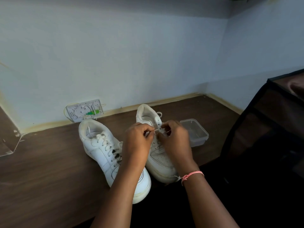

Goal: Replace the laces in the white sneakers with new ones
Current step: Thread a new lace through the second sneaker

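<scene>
Fingers of the left hand (139, 137) and right hand (174, 137) pinch a lace (156, 129) at the right sneaker's (160, 159) upper eyelets, mid-table. Its tip could slip or miss an eyelet; the left sneaker (105, 152) sits laced alongside.

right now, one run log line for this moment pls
step: lacing right sneaker | left hand: pinching lace | right hand: pinching lace at eyelets | left sneaker: laced, untouched | clear tub: beside right sneaker

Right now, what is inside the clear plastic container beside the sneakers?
The clear container sits lidless on the table to the right of the right sneaker. Nothing shows through its walls or floor; it looks empty, though a thin pale lace would be hard to see.
</scene>
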{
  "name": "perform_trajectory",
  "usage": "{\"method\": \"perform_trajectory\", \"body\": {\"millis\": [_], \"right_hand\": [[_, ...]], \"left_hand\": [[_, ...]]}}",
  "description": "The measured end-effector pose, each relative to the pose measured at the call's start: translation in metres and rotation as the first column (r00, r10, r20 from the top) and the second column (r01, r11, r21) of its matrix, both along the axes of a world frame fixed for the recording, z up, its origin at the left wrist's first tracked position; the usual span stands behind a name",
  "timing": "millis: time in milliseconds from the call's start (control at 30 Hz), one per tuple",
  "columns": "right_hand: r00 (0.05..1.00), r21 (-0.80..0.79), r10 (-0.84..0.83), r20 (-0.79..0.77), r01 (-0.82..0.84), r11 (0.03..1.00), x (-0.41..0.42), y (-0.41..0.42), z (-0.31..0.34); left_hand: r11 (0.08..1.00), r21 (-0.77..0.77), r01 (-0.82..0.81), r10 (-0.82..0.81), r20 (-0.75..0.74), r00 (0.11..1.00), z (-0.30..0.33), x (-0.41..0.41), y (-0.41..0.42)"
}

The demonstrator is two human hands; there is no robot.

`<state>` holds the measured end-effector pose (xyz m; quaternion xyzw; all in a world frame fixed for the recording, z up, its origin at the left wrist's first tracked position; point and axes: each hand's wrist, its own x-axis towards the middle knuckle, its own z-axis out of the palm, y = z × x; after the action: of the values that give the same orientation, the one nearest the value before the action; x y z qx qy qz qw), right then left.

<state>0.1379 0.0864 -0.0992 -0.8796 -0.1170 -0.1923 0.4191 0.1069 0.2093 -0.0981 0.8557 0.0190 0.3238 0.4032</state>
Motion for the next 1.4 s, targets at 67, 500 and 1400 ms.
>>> {"method": "perform_trajectory", "body": {"millis": [67, 500, 1400], "right_hand": [[1.0, 0.011, -0.01, 0.029, 0.01, 1.0, -0.002, 0.0, 0.001], [0.999, 0.09, -0.032, -0.039, 0.035, 0.995, -0.005, -0.002, 0.003], [0.993, 0.179, 0.088, -0.085, -0.071, 0.981, 0.012, -0.006, -0.006]], "left_hand": [[1.0, 0.002, -0.008, 0.008, -0.005, 1.0, -0.002, 0.002, -0.002], [0.998, -0.053, -0.022, 0.023, 0.013, 1.0, -0.004, 0.013, -0.012], [0.987, 0.001, -0.162, 0.161, -0.071, 0.984, -0.007, 0.013, -0.016]]}}
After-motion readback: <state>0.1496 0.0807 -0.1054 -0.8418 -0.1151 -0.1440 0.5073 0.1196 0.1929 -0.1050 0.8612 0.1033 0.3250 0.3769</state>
